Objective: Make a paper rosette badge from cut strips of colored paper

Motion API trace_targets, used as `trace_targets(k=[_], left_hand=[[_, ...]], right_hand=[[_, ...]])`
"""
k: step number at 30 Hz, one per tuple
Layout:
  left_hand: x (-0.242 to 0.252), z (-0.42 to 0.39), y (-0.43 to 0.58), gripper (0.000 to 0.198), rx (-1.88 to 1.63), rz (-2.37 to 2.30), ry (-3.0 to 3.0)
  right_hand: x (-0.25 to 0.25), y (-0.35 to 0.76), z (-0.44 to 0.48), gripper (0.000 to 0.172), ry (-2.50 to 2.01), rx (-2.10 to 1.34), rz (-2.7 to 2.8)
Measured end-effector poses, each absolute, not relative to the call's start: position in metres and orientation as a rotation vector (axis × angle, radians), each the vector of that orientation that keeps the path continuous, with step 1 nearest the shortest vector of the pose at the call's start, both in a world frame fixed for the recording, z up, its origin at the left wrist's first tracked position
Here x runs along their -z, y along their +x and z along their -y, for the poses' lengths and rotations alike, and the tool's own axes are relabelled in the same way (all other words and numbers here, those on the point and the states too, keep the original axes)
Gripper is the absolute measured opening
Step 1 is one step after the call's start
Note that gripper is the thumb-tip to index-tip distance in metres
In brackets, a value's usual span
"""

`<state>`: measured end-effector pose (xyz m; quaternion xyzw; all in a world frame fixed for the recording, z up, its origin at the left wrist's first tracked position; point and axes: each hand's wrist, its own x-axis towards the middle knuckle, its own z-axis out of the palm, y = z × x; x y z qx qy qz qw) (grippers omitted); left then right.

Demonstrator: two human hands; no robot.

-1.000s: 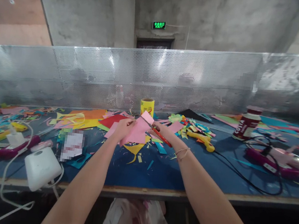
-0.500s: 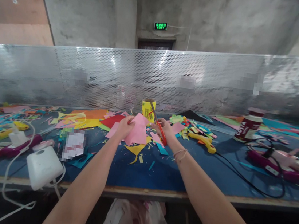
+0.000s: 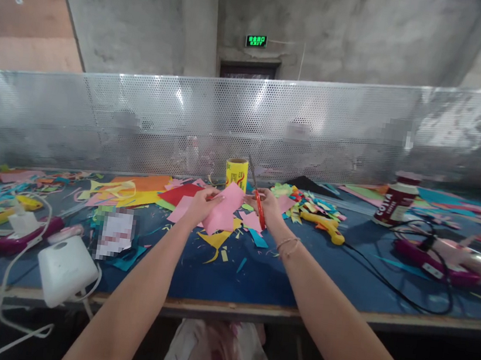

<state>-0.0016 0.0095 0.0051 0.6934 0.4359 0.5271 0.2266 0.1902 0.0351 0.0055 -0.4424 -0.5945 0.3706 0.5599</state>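
My left hand (image 3: 201, 203) pinches the left edge of a pink sheet of paper (image 3: 224, 211) and holds it up over the blue table (image 3: 281, 277). My right hand (image 3: 269, 206) grips red-handled scissors (image 3: 256, 197) just right of the sheet. Their blades point up and away, clear of the paper. Below the sheet lie yellow, red and pink offcuts.
A yellow roll (image 3: 237, 172) stands behind the paper. A yellow glue gun (image 3: 324, 224) lies to the right, with a brown bottle (image 3: 395, 205), a magenta device (image 3: 427, 260) and black cable farther right. A white device (image 3: 65, 269) and cords sit near the left front edge. A perforated metal screen (image 3: 186, 120) backs the table.
The scissors swung from lying across the pink sheet to pointing upward beside it. My left hand kept the sheet and turned it slightly.
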Motion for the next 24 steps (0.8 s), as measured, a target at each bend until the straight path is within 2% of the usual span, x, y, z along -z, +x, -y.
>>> trace_targets(k=[7,10,14,17,19,22,24], left_hand=[[-0.005,-0.010,-0.001,0.028,-1.429,-1.146,1.879],[-0.005,-0.013,-0.002,0.032,-1.458,-1.117,1.696],[-0.010,-0.013,-0.005,0.050,-1.515,-1.016,1.176],[-0.013,-0.010,-0.005,0.064,-1.510,-0.928,1.052],[-0.012,-0.007,-0.001,0.056,-1.485,-0.868,1.106],[-0.007,-0.004,0.007,0.033,-1.449,-0.816,1.160],[-0.003,-0.004,0.012,0.026,-1.439,-0.803,1.135]], right_hand=[[-0.008,0.187,-0.025,0.046,-0.922,-0.897,1.479],[-0.009,0.187,-0.025,0.048,-0.889,-0.903,1.455],[-0.012,0.190,-0.027,0.044,-0.819,-0.911,1.256],[-0.015,0.192,-0.027,0.044,-0.780,-0.898,1.120],[-0.015,0.193,-0.028,0.045,-0.773,-0.905,1.082],[-0.014,0.192,-0.027,0.045,-0.789,-0.906,1.128],[-0.013,0.191,-0.025,0.045,-0.799,-0.902,1.194]])
